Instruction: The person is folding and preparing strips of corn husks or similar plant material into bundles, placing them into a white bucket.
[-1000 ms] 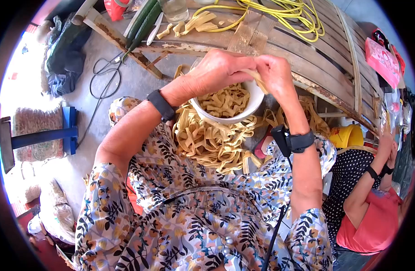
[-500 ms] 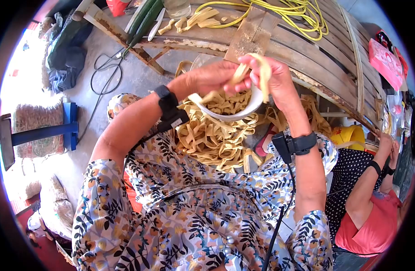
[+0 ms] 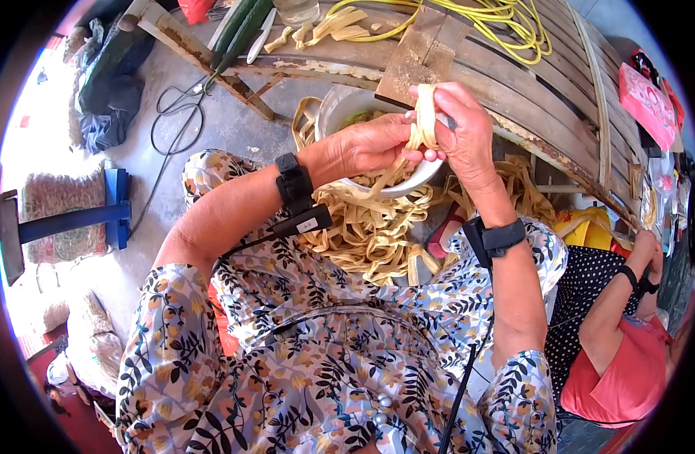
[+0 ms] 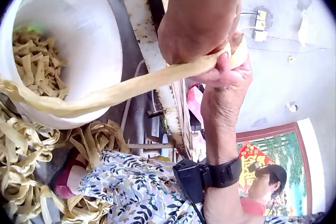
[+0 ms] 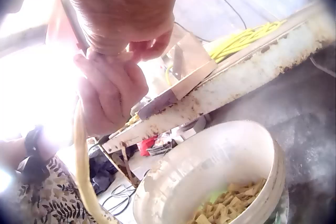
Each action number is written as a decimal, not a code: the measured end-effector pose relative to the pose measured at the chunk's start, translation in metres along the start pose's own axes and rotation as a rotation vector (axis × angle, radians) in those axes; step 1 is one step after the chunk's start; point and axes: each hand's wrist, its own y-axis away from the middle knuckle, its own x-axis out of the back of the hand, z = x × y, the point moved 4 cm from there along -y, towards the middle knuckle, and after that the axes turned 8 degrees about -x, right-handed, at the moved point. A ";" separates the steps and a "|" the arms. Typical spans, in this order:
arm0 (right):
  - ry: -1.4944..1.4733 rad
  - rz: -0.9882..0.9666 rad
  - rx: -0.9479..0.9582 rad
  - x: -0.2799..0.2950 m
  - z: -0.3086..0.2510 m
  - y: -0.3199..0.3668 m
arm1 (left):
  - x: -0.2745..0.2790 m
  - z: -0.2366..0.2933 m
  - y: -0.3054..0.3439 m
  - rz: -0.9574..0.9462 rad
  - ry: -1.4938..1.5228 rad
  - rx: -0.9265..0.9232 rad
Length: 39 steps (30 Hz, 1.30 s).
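Over a white bucket (image 3: 330, 113), my two hands work together on a long, flat, pale yellow strip (image 3: 426, 113). My right hand (image 3: 467, 136) grips the strip where it is looped into a band at the fingers. From the other side, my left hand (image 3: 372, 145) pinches it, fingertips close to the right ones. In the left wrist view, the strip's tail (image 4: 131, 88) runs down past the bucket rim. Short folded pieces (image 5: 231, 205) of similar strip lie in the bucket. Below it is a heap of loose strips (image 3: 363, 234).
A slatted wooden bench (image 3: 499, 98) with a rusty frame stands ahead, holding yellow hose (image 3: 506, 34), a knife (image 3: 261, 36), dark green gourds (image 3: 240, 38) and more pieces (image 3: 340, 26). A wooden board (image 3: 419, 57) juts from its edge. Another person (image 3: 616, 363) sits at the right.
The strip, earlier stretched between the hands, is now looped in a band at the right fingers. Both hands have shifted slightly, uncovering more of the bucket's far side.
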 end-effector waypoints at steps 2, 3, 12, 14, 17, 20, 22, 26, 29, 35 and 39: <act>0.350 0.272 0.296 0.003 -0.003 0.001 | 0.011 0.008 -0.003 0.173 -0.110 -0.122; 0.378 0.309 0.245 0.003 -0.002 0.003 | 0.012 0.012 -0.003 0.261 -0.161 -0.180; -0.076 -0.078 -0.331 -0.010 0.039 -0.007 | -0.010 0.040 0.015 0.359 -1.102 -0.560; -0.185 -0.101 -0.381 -0.012 0.039 -0.004 | -0.017 0.043 0.017 0.341 -1.314 -0.503; -0.016 0.056 -0.296 -0.012 0.042 -0.002 | -0.018 0.032 0.013 0.359 -1.237 -0.602; 0.090 0.193 -0.068 -0.011 0.033 0.002 | -0.014 0.030 0.012 0.389 -1.183 -0.509; 0.131 0.221 0.038 -0.010 0.026 0.005 | -0.016 0.034 0.013 0.427 -1.052 -0.413; -0.640 0.209 -0.258 0.009 0.037 -0.002 | -0.005 0.032 0.012 0.357 -0.586 -0.302; -0.836 0.228 -0.427 0.015 0.056 -0.002 | -0.009 0.029 0.009 0.305 -0.469 -0.258; -0.812 0.123 -0.586 0.018 0.058 0.000 | 0.007 0.033 0.014 0.230 -0.623 -0.186; -0.691 -0.135 -0.669 0.005 0.039 0.004 | 0.001 0.040 0.017 0.204 -0.944 -0.287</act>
